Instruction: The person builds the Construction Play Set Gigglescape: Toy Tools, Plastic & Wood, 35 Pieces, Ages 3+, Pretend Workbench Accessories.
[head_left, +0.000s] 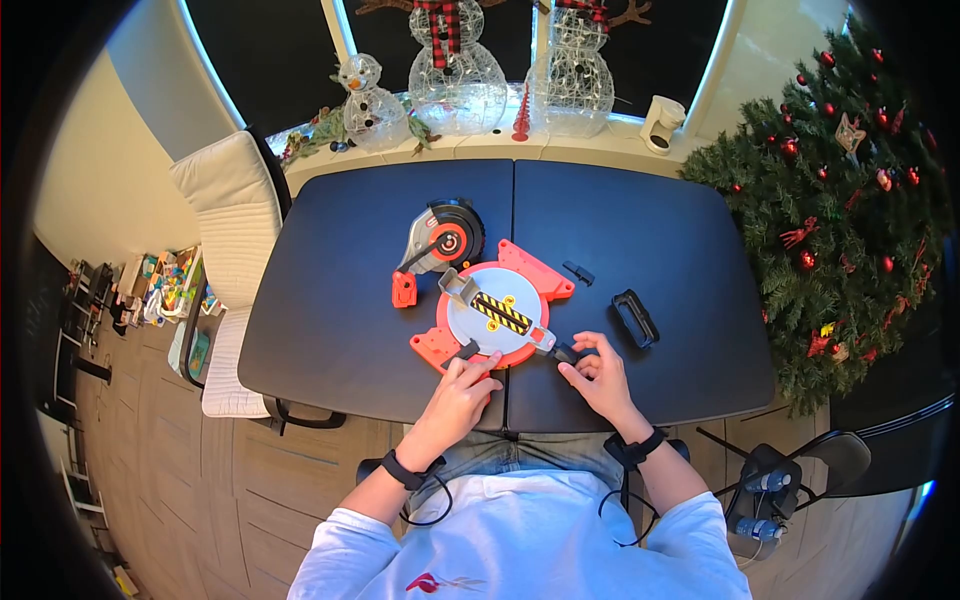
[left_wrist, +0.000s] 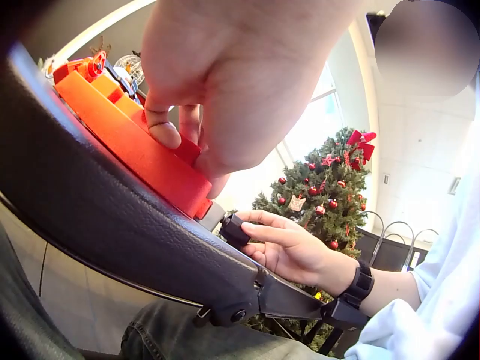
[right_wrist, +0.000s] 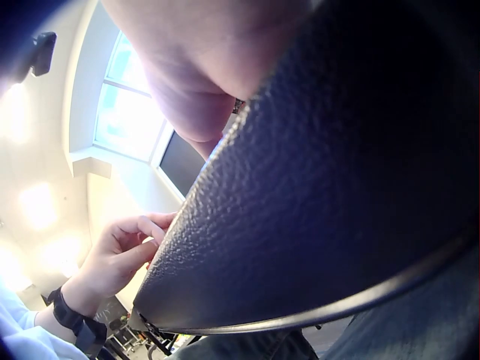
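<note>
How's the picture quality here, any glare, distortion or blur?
Head view: fisheye bending, black corners, round toy clear enough; left wrist view: glare beside the tree, blurred patch at upper right; right wrist view: window blown out, table dark at right.

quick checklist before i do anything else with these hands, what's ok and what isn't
1. Base lying on the table: ok.
2. Left hand touching the base: ok.
3. Right hand pinching the black knob: ok.
4. Knob fully seated: cannot tell; the pictures don't show the joint clearly enough.
5. Table free of loose parts: not ok; a small black piece and a black oval part lie right of the base.
6. Wheeled part clear of the base: cannot tell; they sit close together.
</note>
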